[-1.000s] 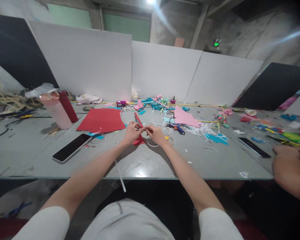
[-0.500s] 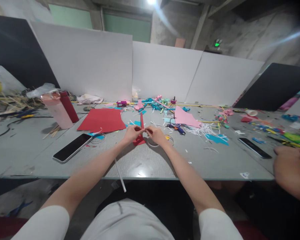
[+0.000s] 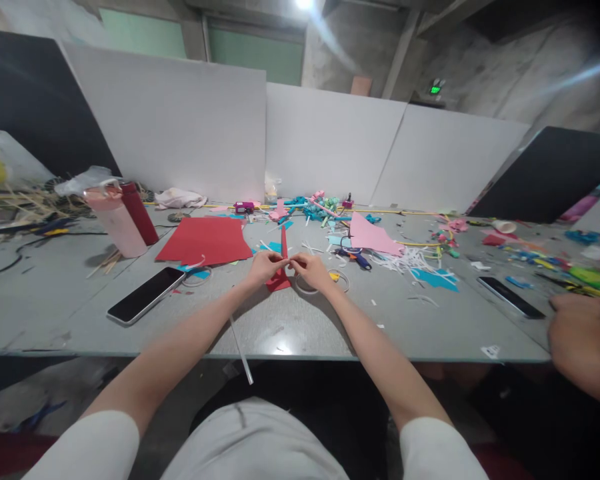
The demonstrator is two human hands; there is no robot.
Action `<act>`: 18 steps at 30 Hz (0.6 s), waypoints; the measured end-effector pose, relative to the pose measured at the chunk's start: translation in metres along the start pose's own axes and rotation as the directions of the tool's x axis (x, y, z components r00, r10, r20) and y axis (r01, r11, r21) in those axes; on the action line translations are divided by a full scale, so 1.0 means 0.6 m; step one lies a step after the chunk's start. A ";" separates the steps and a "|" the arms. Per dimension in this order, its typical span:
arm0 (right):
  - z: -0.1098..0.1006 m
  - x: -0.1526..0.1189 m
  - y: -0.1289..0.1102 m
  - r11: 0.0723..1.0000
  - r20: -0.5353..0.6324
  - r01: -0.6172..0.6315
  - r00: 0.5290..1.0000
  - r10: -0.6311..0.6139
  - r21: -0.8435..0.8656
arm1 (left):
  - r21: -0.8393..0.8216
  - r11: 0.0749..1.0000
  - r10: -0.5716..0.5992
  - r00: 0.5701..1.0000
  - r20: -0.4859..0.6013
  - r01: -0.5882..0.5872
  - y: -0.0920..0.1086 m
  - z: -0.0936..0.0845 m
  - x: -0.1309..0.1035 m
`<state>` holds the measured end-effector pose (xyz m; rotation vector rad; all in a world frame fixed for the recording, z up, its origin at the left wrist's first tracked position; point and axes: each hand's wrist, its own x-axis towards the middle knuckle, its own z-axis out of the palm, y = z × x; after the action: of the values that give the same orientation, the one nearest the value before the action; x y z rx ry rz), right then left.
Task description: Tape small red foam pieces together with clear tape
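Note:
A narrow red paper strip (image 3: 284,241) stands up between my hands, and more red paper (image 3: 279,281) lies on the table just below them. My left hand (image 3: 265,267) pinches the strip from the left side. From the right, my right hand (image 3: 306,268) pinches at the same spot, its fingertips nearly touching those of the left. The fingers partly hide the strip's middle. A roll of tape (image 3: 347,281) lies beside my right hand. Left of my left hand is a large red sheet (image 3: 205,240).
A phone (image 3: 146,296) and bottles (image 3: 117,223) are on the left. A glue gun (image 3: 359,258), a pink sheet (image 3: 373,235) and white paper shreds (image 3: 410,261) lie right of centre. A white stick (image 3: 243,353) overhangs the front edge. Another person's hand (image 3: 583,310) is far right.

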<state>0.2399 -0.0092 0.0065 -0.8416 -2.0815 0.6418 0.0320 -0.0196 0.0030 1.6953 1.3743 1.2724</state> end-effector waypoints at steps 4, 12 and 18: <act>0.000 0.000 -0.004 1.000 0.009 -0.006 1.000 0.006 0.004 | 0.034 0.999 0.023 1.000 0.000 -0.023 0.004 -0.004 -0.002; 0.001 0.002 -0.005 0.997 -0.013 -0.059 0.998 0.058 -0.050 | 0.035 0.999 0.024 0.999 -0.047 -0.022 -0.005 0.001 0.003; -0.009 0.002 -0.009 0.985 -0.099 -0.072 0.993 0.057 -0.159 | -0.013 0.999 -0.039 0.999 -0.016 0.039 -0.003 -0.001 0.002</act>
<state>0.2419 -0.0113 0.0138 -1.0156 -2.0482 0.4611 0.0308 -0.0183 0.0021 1.6455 1.3996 1.2731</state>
